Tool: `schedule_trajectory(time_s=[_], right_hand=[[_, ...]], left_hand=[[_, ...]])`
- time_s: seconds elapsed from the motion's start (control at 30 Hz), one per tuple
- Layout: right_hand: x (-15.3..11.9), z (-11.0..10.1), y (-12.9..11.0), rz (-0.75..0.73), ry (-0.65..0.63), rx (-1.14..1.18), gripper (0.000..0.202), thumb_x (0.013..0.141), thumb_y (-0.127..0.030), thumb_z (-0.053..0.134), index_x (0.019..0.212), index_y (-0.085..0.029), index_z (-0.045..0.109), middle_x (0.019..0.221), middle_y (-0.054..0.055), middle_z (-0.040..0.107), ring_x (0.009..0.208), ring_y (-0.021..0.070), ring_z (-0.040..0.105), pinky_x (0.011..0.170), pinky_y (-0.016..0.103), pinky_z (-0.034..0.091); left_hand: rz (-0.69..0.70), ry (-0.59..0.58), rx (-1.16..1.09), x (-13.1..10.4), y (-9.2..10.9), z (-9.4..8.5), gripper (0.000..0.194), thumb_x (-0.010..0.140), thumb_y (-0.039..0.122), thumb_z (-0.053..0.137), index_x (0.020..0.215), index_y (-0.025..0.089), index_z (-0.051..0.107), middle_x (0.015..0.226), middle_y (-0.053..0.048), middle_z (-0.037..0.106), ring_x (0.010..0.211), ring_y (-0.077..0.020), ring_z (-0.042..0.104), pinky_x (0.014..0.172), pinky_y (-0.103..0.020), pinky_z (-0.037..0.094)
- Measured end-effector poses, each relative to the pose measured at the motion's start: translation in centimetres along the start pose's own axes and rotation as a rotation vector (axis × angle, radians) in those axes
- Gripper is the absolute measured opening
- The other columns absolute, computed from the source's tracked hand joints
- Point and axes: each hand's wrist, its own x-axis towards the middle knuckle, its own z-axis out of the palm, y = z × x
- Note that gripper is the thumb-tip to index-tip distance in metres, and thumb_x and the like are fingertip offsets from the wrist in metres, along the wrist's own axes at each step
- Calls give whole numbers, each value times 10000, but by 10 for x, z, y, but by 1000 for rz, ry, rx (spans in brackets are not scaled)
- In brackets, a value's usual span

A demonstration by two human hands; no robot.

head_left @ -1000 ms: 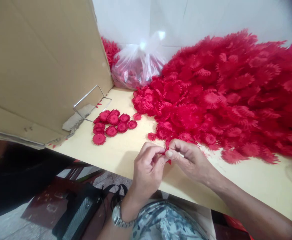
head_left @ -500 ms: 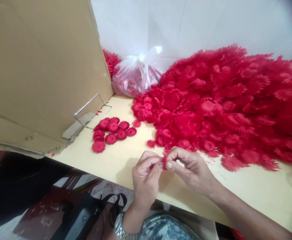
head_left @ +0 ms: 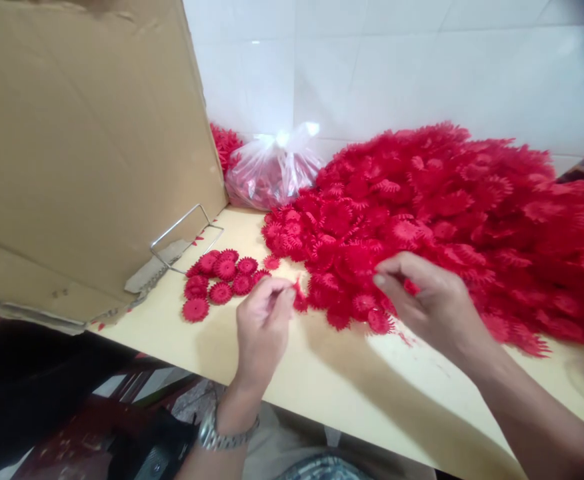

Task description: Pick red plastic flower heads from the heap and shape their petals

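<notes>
My left hand (head_left: 265,320), with a metal watch at the wrist, is closed in a pinch over the table near the small group of stacked red discs (head_left: 221,292). A blurred bit of red shows at its fingertips, too unclear to name. My right hand (head_left: 425,300) is raised in front of the large heap of red toothed discs (head_left: 402,213). Its thumb and forefinger are pressed together, and whatever may be between them is too small to see. The two hands are well apart.
A tall cardboard sheet (head_left: 92,147) rises at the left, with a bent wire frame (head_left: 187,233) at its foot. A tied clear bag (head_left: 272,175) stands against the tiled wall. Part of a person in black (head_left: 32,393) shows at lower left beside the pale table (head_left: 302,373).
My hands, earlier together at a small red piece, have parted. The left one moved left and the right one moved up and to the right. The view has shifted slightly.
</notes>
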Motion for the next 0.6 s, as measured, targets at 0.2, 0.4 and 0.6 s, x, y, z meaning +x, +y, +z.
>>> schedule_trajectory(time_s=[0.2, 0.4, 0.6], right_hand=[[43, -2, 23, -170, 106, -656, 217, 869, -207, 445, 863, -157, 655, 811, 89, 650, 732, 210, 605, 609, 298, 446], [7, -1, 22, -349, 162, -545, 189, 864, -199, 513, 939, -116, 665, 851, 93, 682, 741, 187, 624, 637, 270, 494], [-23, 7, 18, -453, 20, -381, 205, 894, -194, 463, 899, -107, 648, 850, 103, 686, 738, 202, 631, 662, 317, 520]], left_hand=[[265, -145, 331, 69, 14, 57, 238, 770, 131, 533, 967, 128, 667, 893, -75, 667, 693, -132, 597, 690, -269, 499], [317, -159, 538, 46, 9, -1, 222, 833, 183, 503, 941, 168, 697, 959, -64, 701, 861, -167, 628, 812, -303, 493], [346, 203, 1138, 19, -8, -104, 215, 831, 233, 505, 863, 165, 707, 858, -74, 679, 857, -236, 544, 828, -394, 451]])
